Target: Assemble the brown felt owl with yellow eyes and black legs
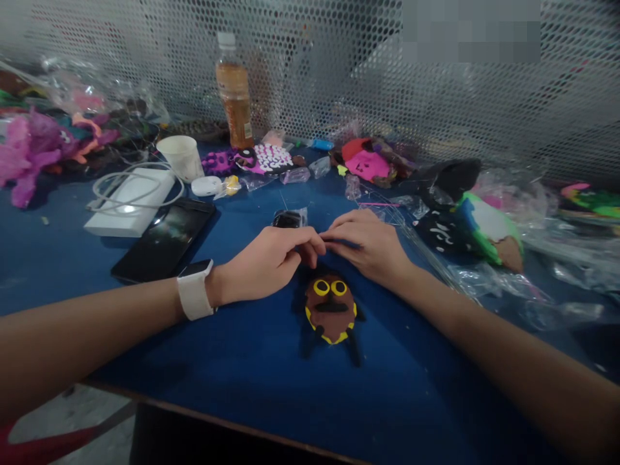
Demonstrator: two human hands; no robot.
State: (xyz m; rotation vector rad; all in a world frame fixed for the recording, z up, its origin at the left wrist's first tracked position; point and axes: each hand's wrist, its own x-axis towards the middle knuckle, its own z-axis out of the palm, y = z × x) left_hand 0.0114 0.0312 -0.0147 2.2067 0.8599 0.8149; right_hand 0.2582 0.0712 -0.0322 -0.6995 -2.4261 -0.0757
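A brown clay figure (pixel 331 316) with yellow-ringed eyes, a dark mouth, a yellow edge and dark limbs lies flat on the blue table (pixel 271 400). Just above its head, the fingertips of my two hands meet. My left hand (pixel 268 261), with a white watch on the wrist, is closed, its index finger and thumb curled together. Thumb and fingers of my right hand (pixel 371 248) are pinched close, pointing left. Whatever lies between the fingers is hidden. Behind my left hand sits a small clear packet of black clay (pixel 287 218).
To the left are a black phone (pixel 165 239), a white box (pixel 133 203) with a coiled cable and a paper cup (pixel 180 157). A drink bottle (pixel 235 97) stands by the perforated metal panel (pixel 314 71). Clay figures, including a pink one (pixel 369 165), and plastic wrappers line the back and right.
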